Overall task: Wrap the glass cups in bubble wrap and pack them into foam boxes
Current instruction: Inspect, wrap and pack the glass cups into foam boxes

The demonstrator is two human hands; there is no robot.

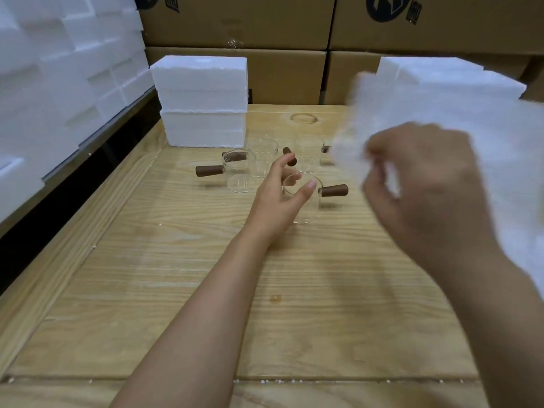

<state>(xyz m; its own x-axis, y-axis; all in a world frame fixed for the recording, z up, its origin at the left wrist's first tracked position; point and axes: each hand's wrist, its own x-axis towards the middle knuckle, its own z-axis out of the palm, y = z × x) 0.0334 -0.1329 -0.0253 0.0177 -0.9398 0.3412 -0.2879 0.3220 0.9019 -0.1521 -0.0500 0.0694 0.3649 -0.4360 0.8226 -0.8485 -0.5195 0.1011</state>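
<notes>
Clear glass cups (263,156) with brown wooden handles are standing in a loose cluster on the far half of the pale wooden bench (206,290), some handles pointing left and some right. The left hand (276,198) is reaching out over the bench to the nearest cup (306,207), which is standing upright at the near right edge of the cluster with its handle (334,190) sticking out to the right. This hand's fingers (284,163) are spreading apart and relaxed, with the thumb lying over the cup's rim; whether it is actually touching the glass cannot be told. The right hand (426,195) is hovering raised at the right, nearer the camera, its fingers (379,172) curling in and pinching a crumpled sheet of bubble wrap (471,136), which is hanging in the air and blurring across the right side of the view. White foam boxes (203,101) are sitting stacked at the far left of the bench, just beyond the cups, and more white foam (435,75) is showing at the far right behind the wrap. A big pile of foam pieces (59,69) is rising along the left side, and brown cardboard cartons (265,25) are standing stacked behind the bench.
</notes>
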